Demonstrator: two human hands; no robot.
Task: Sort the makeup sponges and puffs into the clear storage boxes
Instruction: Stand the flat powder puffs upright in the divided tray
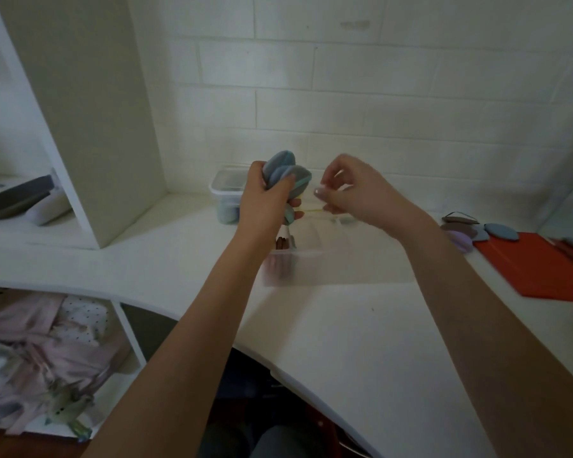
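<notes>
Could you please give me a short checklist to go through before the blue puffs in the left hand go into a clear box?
1. Grip: left hand holds the bunch of blue puffs firmly. Ok.
2. Right hand free: fingers are curled by the bunch, maybe pinching something thin and yellowish. Cannot tell.
3. Small clear box behind the left hand open: lid state unclear. Cannot tell.
4. Large clear box under the hands: blurred, lid state unclear. Cannot tell.
5. Sorting complete: loose puffs lie at the right, beside the red folder. Not ok.
</notes>
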